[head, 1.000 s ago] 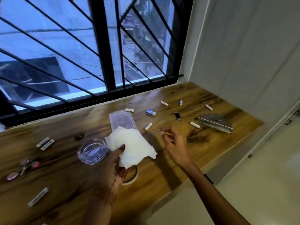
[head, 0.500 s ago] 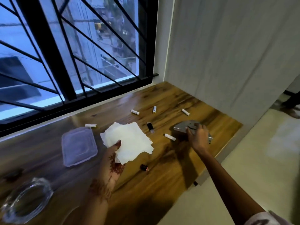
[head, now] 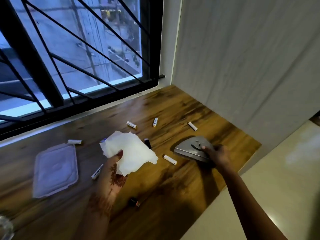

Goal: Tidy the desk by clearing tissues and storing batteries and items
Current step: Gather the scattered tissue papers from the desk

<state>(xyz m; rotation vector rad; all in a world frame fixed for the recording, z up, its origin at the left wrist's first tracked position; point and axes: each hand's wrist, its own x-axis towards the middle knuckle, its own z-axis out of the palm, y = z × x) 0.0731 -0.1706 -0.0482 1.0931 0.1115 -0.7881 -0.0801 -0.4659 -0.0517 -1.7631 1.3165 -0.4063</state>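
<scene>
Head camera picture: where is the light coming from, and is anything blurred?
Head view: cool daylight enters through the barred window; the right hand on the grey metal piece and its forearm throw a dark shadow across the desk toward the camera; the left hand gripping the tissue looks soft, its wrist smeared.

Left on the brown wooden desk [head: 190, 179]: clear rectangular plastic lid [head: 55, 170], with one white cylindrical battery [head: 74, 141] just behind it. Right, near the edge: grey wedge-shaped metal holder [head: 192, 149]. Between them, above the desk: white crumpled tissue [head: 131, 153]. Nearer the front: small dark cylinder [head: 133, 201], possibly another battery.
</scene>
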